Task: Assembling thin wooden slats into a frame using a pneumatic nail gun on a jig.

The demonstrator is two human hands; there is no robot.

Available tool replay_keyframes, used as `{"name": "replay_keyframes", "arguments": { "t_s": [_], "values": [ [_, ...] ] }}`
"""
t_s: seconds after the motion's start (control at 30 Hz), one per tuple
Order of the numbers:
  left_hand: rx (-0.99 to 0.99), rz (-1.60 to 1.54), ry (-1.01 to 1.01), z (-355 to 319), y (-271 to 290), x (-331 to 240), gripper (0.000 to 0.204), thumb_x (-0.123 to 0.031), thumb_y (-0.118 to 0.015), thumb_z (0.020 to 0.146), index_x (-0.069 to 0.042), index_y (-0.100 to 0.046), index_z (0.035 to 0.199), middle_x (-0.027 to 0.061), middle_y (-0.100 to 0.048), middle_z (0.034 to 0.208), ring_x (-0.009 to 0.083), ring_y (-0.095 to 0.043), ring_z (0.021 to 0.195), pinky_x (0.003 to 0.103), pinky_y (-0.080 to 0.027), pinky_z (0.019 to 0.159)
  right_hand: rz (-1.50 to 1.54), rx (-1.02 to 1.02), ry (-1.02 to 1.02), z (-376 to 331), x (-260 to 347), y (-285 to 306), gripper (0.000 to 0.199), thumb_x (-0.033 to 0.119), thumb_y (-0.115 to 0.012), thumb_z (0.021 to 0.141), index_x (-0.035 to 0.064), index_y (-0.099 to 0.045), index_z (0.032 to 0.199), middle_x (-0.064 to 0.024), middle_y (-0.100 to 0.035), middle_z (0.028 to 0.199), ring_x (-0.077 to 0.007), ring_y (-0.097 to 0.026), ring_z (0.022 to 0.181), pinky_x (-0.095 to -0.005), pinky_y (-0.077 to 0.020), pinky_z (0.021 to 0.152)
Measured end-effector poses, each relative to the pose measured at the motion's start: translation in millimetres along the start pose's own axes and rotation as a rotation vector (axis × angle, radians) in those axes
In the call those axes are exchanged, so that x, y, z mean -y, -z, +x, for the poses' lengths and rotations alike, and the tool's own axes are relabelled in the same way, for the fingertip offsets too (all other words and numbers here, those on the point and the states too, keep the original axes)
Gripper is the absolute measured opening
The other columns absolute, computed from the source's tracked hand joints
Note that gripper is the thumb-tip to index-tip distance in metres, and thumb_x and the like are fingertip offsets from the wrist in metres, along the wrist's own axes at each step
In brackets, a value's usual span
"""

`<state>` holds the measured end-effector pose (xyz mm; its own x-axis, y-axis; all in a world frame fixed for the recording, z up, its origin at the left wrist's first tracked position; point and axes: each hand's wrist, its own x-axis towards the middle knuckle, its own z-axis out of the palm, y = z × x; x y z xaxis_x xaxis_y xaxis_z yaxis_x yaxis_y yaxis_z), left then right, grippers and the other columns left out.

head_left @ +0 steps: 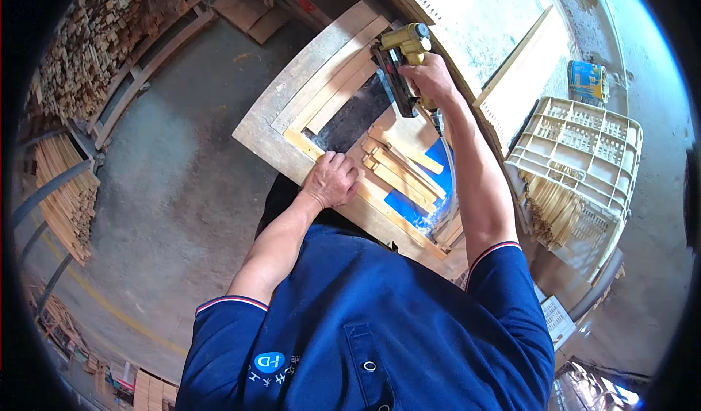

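A yellow and black nail gun (406, 40) is in my right hand (432, 81), which wraps round its grip over the far right part of the workboard (257, 125). A hose hangs from the gun past my forearm. My left hand (332, 179) is closed, its fingers curled over a light wooden strip (304, 144) along the near side of the board; what lies under the palm is hidden. More long strips (332, 82) lie along the board's left side. Several short wooden pieces (401, 171) lie in a loose pile right of my left hand, partly over a blue surface (440, 154).
At right, a pale plastic crate (577, 144) stands by a bundle of thin sticks (553, 210). Beyond the board is a whitish table (467, 9) with a long board on it; a blue and yellow can (588, 82) stands nearby. Stacked wood (95, 46) fills the far left.
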<state>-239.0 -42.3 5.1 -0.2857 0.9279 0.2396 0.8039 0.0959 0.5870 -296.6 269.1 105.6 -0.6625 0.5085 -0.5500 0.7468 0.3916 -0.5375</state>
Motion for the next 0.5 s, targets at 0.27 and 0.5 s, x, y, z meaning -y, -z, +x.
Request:
{"name": "replay_keyframes", "arguments": {
  "t_s": [0.27, 0.5],
  "values": [
    [-0.018, 0.002, -0.001, 1, -2, -1, 0.017, -0.025, -0.07, 0.073, -0.009, -0.065, 0.076, 0.0083, -0.06, 0.084, 0.0252, -0.058, 0.087, 0.039, -0.045, 0.081, -0.042, -0.041, -0.005, 1, -5, -4, 0.029, 0.022, -0.072, 0.082, -0.0041, -0.07, 0.094, -0.0105, -0.065, 0.068, -0.0198, -0.063, 0.061, -0.0372, -0.0502, 0.061],
    [0.007, -0.003, 0.0, 0, 0, -2, 0.014, -0.023, -0.068, 0.074, -0.009, -0.064, 0.076, 0.0081, -0.06, 0.083, 0.025, -0.058, 0.087, 0.038, -0.045, 0.08, -0.134, -0.057, -0.02, -5, -3, -3, 0.036, 0.023, -0.072, 0.081, -0.0066, -0.07, 0.101, -0.0229, -0.072, 0.087, -0.0319, -0.071, 0.084, -0.0411, -0.0543, 0.079]
  ]
}}
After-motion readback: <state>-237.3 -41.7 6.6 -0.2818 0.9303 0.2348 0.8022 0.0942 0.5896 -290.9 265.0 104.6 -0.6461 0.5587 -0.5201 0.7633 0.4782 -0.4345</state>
